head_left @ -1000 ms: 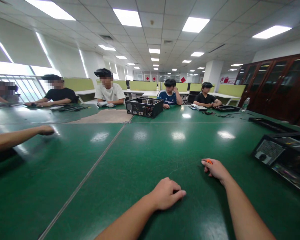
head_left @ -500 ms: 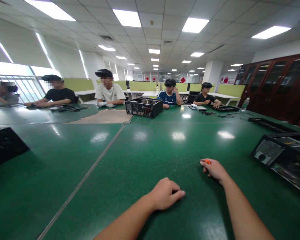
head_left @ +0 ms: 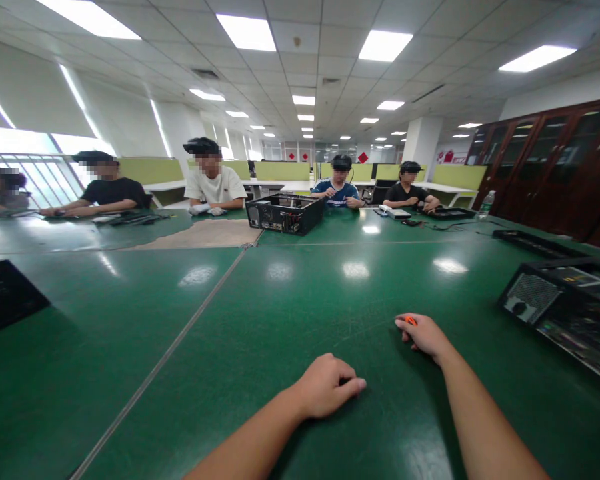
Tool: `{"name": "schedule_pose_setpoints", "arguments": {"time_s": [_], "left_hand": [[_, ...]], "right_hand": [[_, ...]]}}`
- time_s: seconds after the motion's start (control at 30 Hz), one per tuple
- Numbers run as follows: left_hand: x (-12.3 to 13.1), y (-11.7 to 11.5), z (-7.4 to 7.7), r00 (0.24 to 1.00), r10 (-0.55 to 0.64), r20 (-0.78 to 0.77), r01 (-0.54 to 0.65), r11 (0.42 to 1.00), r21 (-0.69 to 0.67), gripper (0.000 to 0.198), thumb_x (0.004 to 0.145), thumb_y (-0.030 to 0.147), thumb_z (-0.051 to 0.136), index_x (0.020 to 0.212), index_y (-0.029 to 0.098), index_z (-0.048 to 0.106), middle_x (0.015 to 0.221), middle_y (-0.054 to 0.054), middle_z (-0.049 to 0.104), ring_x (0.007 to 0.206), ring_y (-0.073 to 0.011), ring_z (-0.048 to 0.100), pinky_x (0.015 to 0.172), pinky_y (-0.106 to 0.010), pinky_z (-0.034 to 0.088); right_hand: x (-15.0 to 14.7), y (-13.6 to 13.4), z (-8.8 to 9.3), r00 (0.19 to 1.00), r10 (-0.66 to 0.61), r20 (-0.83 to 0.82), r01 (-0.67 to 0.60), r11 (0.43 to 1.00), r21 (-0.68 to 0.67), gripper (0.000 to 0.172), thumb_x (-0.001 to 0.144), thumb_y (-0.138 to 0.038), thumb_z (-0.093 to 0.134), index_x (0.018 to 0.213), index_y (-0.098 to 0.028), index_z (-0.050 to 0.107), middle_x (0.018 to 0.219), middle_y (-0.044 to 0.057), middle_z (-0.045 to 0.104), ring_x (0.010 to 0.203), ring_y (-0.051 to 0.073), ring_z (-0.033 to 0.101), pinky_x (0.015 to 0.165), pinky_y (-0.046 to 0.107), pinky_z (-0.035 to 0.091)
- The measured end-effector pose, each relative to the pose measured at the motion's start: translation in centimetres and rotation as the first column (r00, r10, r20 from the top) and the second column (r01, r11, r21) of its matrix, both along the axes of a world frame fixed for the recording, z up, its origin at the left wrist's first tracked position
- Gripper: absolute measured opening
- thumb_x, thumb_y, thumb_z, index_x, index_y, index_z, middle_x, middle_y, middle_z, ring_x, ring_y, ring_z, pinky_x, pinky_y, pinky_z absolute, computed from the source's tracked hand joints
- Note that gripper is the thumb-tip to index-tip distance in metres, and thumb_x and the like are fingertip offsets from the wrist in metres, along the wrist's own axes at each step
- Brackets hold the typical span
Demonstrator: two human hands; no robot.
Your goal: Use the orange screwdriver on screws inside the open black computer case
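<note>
My left hand [head_left: 327, 387] rests on the green table [head_left: 260, 313] in a loose fist with nothing visible in it. A little further out and to the right, my right hand [head_left: 423, 333] lies on the table, its fingers closed around a small orange object [head_left: 411, 321] of which only the tip shows. An open black computer case [head_left: 565, 307] lies on its side at the right, a forearm's length from my right hand.
Another open computer case [head_left: 285, 215] stands at the far middle of the table, and a black box [head_left: 5, 293] at the left edge. Several people sit along the far side. A bare brown patch [head_left: 205, 233] breaks the table's cover. Dark wooden cabinets [head_left: 545, 167] line the right wall.
A co-worker's arm at the left edge withdrew, uncovering the black box. The view tilted slightly. My hands have stayed where they were.
</note>
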State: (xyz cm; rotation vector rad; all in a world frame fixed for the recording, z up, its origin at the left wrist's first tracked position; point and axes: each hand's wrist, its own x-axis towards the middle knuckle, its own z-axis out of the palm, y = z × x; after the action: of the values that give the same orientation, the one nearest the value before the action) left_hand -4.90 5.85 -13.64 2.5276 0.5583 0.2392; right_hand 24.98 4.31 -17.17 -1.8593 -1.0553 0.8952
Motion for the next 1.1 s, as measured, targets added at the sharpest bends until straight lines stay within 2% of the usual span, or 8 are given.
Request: {"name": "schedule_pose_setpoints", "arguments": {"time_s": [0.23,0.33,0.47,0.6,0.7,0.87,0.97,1.1], "left_hand": [[-0.1,0.1,-0.2,1.000,0.007,-0.008,-0.007,1.000,0.007,0.039,0.100,0.042,0.051,0.076,0.019,0.072,0.071,0.001,0.069,0.069,-0.0117,0.063,0.080,-0.025,0.039],[-0.1,0.1,-0.2,1.000,-0.009,0.007,0.009,1.000,0.016,0.039,0.101,0.042,0.050,0.077,0.019,0.070,0.071,0.001,0.068,0.068,-0.0106,0.061,0.077,-0.025,0.038],[-0.2,0.3,-0.4,0.990,-0.027,0.137,0.024,0.999,0.024,0.045,0.100,0.043,0.049,0.067,0.016,0.063,0.061,0.001,0.058,0.060,-0.0095,0.053,0.067,-0.024,0.038],[-0.2,1.1,-1.1,0.935,0.038,0.353,-0.076,0.993,0.092,0.051,0.099,0.036,0.049,0.053,0.016,0.053,0.049,0.003,0.045,0.050,-0.0085,0.042,0.058,-0.025,0.034],[-0.4,1.9,-1.5,0.872,0.101,0.478,-0.209,0.961,0.178,0.049,0.097,0.027,0.052,0.049,0.016,0.050,0.045,0.004,0.043,0.047,-0.0077,0.040,0.057,-0.024,0.033],[-1.1,3.1,-1.5,0.823,0.251,0.509,-0.364,0.922,0.135,0.046,0.095,0.023,0.055,0.049,0.016,0.056,0.045,0.003,0.048,0.046,-0.0065,0.047,0.054,-0.021,0.034],[-1.3,3.4,-1.5,0.810,0.298,0.505,-0.393,0.915,0.091,0.047,0.095,0.023,0.055,0.049,0.016,0.057,0.045,0.003,0.050,0.046,-0.0062,0.049,0.054,-0.020,0.035],[-1.3,3.6,-1.6,0.823,0.282,0.493,-0.357,0.932,0.064,0.047,0.095,0.024,0.056,0.048,0.016,0.057,0.044,0.003,0.050,0.046,-0.0067,0.049,0.054,-0.020,0.035]], "right_hand": [[-0.7,0.1,0.7,0.986,0.075,0.146,-0.070,0.997,-0.041,0.028,0.094,-0.030,0.057,0.117,-0.015,0.066,0.064,0.001,0.063,0.055,0.014,0.059,0.048,0.021,0.044],[-1.6,0.5,1.1,0.951,0.088,0.297,-0.075,0.996,-0.058,0.027,0.093,-0.029,0.058,0.114,-0.016,0.068,0.073,0.006,0.068,0.068,0.018,0.065,0.063,0.026,0.050],[-5.3,0.8,1.7,0.842,0.090,0.533,-0.079,0.996,-0.043,0.032,0.091,-0.031,0.060,0.120,-0.018,0.065,0.102,0.016,0.070,0.096,0.029,0.066,0.085,0.040,0.048],[-10.3,0.0,2.5,0.738,0.213,0.640,-0.257,0.966,-0.026,0.034,0.099,-0.031,0.048,0.131,-0.024,0.058,0.115,0.012,0.068,0.104,0.027,0.065,0.091,0.039,0.045],[-12.2,-0.8,3.0,0.680,0.273,0.680,-0.349,0.937,-0.027,0.038,0.104,-0.030,0.037,0.139,-0.027,0.052,0.125,0.010,0.064,0.106,0.025,0.065,0.091,0.038,0.045],[-11.8,-1.1,3.5,0.675,0.314,0.668,-0.358,0.931,-0.076,0.056,0.100,-0.033,0.046,0.152,-0.016,0.034,0.109,0.012,0.071,0.097,0.028,0.069,0.082,0.037,0.049],[-11.3,-1.1,3.5,0.696,0.352,0.625,-0.373,0.922,-0.104,0.063,0.095,-0.029,0.053,0.153,-0.013,0.032,0.104,0.013,0.072,0.097,0.030,0.069,0.085,0.039,0.048],[-11.3,-1.2,3.4,0.699,0.422,0.577,-0.460,0.883,-0.089,0.058,0.094,-0.026,0.054,0.150,-0.016,0.040,0.107,0.013,0.072,0.104,0.028,0.067,0.096,0.039,0.044]]}}
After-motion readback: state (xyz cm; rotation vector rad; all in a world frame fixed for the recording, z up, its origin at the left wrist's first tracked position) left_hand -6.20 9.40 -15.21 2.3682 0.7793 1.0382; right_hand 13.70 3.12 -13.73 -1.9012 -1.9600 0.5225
